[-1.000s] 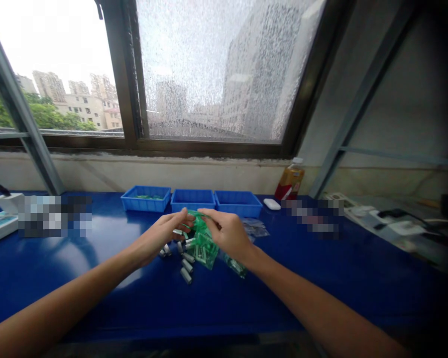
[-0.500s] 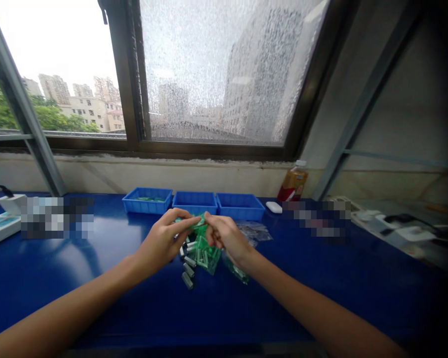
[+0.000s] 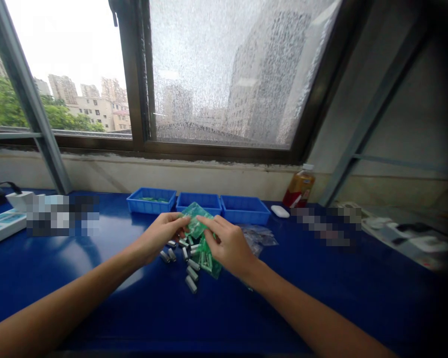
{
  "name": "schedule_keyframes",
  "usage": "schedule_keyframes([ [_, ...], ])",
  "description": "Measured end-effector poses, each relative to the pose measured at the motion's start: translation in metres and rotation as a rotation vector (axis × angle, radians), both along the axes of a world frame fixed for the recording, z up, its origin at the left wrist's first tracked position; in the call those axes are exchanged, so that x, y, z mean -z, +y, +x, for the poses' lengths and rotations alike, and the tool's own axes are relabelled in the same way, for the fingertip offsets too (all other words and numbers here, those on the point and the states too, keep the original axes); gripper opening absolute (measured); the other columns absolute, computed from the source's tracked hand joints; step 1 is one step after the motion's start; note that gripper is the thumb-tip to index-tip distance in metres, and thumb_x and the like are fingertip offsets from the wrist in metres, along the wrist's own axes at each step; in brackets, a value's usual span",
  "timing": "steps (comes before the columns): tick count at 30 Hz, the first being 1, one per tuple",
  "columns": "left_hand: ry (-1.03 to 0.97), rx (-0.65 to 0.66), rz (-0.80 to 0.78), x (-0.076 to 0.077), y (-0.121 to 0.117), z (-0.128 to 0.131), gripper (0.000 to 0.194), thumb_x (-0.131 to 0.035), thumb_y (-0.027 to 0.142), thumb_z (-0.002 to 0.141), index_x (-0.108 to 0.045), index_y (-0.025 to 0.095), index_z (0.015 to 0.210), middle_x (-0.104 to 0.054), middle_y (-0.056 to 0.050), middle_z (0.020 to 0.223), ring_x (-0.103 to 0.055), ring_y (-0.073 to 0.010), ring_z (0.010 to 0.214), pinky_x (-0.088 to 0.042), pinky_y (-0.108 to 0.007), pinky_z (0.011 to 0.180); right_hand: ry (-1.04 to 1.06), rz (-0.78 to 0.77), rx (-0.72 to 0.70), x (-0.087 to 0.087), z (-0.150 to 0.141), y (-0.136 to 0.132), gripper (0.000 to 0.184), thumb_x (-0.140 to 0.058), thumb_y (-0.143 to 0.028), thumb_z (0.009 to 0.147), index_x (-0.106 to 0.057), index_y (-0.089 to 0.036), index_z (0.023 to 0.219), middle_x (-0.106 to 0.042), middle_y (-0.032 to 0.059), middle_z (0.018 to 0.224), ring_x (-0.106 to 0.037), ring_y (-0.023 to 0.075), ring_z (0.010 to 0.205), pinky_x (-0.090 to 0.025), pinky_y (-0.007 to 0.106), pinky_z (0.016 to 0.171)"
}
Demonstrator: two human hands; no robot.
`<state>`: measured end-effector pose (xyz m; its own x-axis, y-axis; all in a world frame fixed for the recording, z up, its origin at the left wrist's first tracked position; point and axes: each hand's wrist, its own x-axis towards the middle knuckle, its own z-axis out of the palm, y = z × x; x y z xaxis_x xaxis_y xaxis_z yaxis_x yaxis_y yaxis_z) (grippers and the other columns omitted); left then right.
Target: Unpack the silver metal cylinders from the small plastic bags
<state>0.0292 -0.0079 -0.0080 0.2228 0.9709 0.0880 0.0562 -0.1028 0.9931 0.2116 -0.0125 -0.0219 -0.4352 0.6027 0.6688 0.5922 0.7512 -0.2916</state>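
A small green see-through plastic bag [image 3: 196, 227] is held up, spread fairly flat, between my two hands. My left hand [image 3: 166, 232] pinches its left edge, thumb and fingers closed on it. My right hand [image 3: 231, 244] grips the right side, with the index finger lying across the film. Below the hands, several silvery metal cylinders [image 3: 191, 284] lie loose on the blue table. Another green bag [image 3: 211, 263] with metal pieces inside rests beside them, partly covered by my right hand.
Three blue bins stand in a row at the back: the left bin [image 3: 151, 205] contains green items, then the middle bin [image 3: 199, 197] and right bin [image 3: 246, 217]. Clear plastic bags [image 3: 263, 235] lie right of my hand. Farther right are a white case [image 3: 280, 212] and a bottle [image 3: 299, 189].
The green bag, bunched between my fingers before, is now opened out flat and raised in front of the middle bin. My right index finger has stretched across it. The view has shifted slightly.
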Motion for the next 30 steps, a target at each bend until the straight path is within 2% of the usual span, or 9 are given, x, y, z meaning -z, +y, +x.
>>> schedule_keyframes([
  [3,-0.103,-0.190,0.003,-0.006,0.020,-0.020,0.030,-0.066,0.038,0.068,-0.057,0.009,0.068,-0.056,-0.002,0.062,-0.045,-0.0058,0.047,-0.034,-0.019,0.046,0.086,0.028,0.016,-0.004,0.000,0.000,0.043,-0.040,-0.003,0.075,-0.054,-0.019,0.113,-0.056,0.0055,0.088,-0.054,0.0126,0.067,-0.044,0.024,0.062],
  [6,-0.086,-0.356,0.033,-0.014,0.041,-0.051,0.034,-0.063,0.038,0.071,-0.058,0.007,0.086,-0.063,-0.010,0.080,-0.058,-0.0113,0.062,-0.044,-0.022,0.059,0.160,0.079,0.025,-0.010,0.003,0.002,0.044,-0.038,0.002,0.069,-0.055,-0.017,0.105,-0.054,0.0050,0.086,-0.053,0.0131,0.070,-0.044,0.025,0.065],
  [8,0.199,-0.439,0.099,-0.017,0.049,-0.071,0.052,-0.056,0.047,0.075,-0.054,0.006,0.107,-0.062,-0.016,0.098,-0.062,-0.0193,0.078,-0.047,-0.026,0.066,0.190,0.098,0.034,-0.013,0.006,0.004,0.040,-0.038,0.003,0.069,-0.056,-0.018,0.098,-0.054,0.0047,0.085,-0.053,0.0137,0.072,-0.043,0.025,0.066],
  [11,0.811,-0.720,0.278,-0.015,0.051,-0.086,0.081,-0.051,0.058,0.072,-0.033,0.007,0.133,-0.048,-0.023,0.123,-0.057,-0.0321,0.098,-0.045,-0.036,0.077,0.220,0.097,0.060,-0.015,0.009,0.006,0.033,-0.038,0.002,0.070,-0.057,-0.018,0.088,-0.055,0.0041,0.084,-0.054,0.0143,0.074,-0.043,0.025,0.066],
  [13,1.060,-0.792,0.383,-0.012,0.047,-0.083,0.082,-0.046,0.060,0.075,-0.027,0.010,0.137,-0.038,-0.023,0.132,-0.056,-0.0344,0.101,-0.043,-0.039,0.080,0.217,0.082,0.076,-0.015,0.012,0.009,0.028,-0.039,0.001,0.071,-0.055,-0.018,0.082,-0.055,0.0037,0.081,-0.055,0.0147,0.073,-0.042,0.026,0.065],
  [17,1.101,-0.480,0.575,0.002,0.034,-0.053,0.051,-0.037,0.050,0.084,-0.051,0.017,0.119,-0.054,-0.012,0.118,-0.061,-0.0231,0.088,-0.044,-0.033,0.079,0.198,0.050,0.108,-0.013,0.016,0.014,0.023,-0.039,0.000,0.070,-0.053,-0.018,0.074,-0.055,0.0025,0.074,-0.055,0.0151,0.070,-0.042,0.026,0.063],
  [20,1.032,-0.223,0.575,0.017,0.027,-0.027,0.050,-0.040,0.051,0.082,-0.055,0.015,0.113,-0.063,-0.010,0.104,-0.058,-0.0245,0.093,-0.044,-0.033,0.080,0.205,0.044,0.125,-0.013,0.018,0.016,0.024,-0.040,0.000,0.068,-0.053,-0.018,0.074,-0.055,0.0024,0.074,-0.055,0.0153,0.071,-0.042,0.026,0.063],
  [25,0.796,-0.151,0.378,0.031,0.035,-0.022,0.050,-0.035,0.041,0.084,-0.051,0.011,0.120,-0.061,-0.012,0.112,-0.055,-0.0256,0.103,-0.041,-0.034,0.086,0.183,0.020,0.129,-0.013,0.017,0.015,0.026,-0.041,0.001,0.066,-0.054,-0.018,0.077,-0.056,0.0023,0.074,-0.056,0.0149,0.072,-0.043,0.025,0.064],
  [30,0.599,-0.101,0.176,0.036,0.051,-0.037,0.039,-0.048,0.033,0.075,-0.059,0.011,0.106,-0.066,-0.007,0.084,-0.061,-0.0203,0.076,-0.045,-0.029,0.067,0.166,-0.001,0.145,-0.014,0.019,0.015,0.026,-0.040,0.002,0.064,-0.053,-0.018,0.075,-0.056,0.0020,0.074,-0.055,0.0142,0.071,-0.042,0.025,0.064],
])
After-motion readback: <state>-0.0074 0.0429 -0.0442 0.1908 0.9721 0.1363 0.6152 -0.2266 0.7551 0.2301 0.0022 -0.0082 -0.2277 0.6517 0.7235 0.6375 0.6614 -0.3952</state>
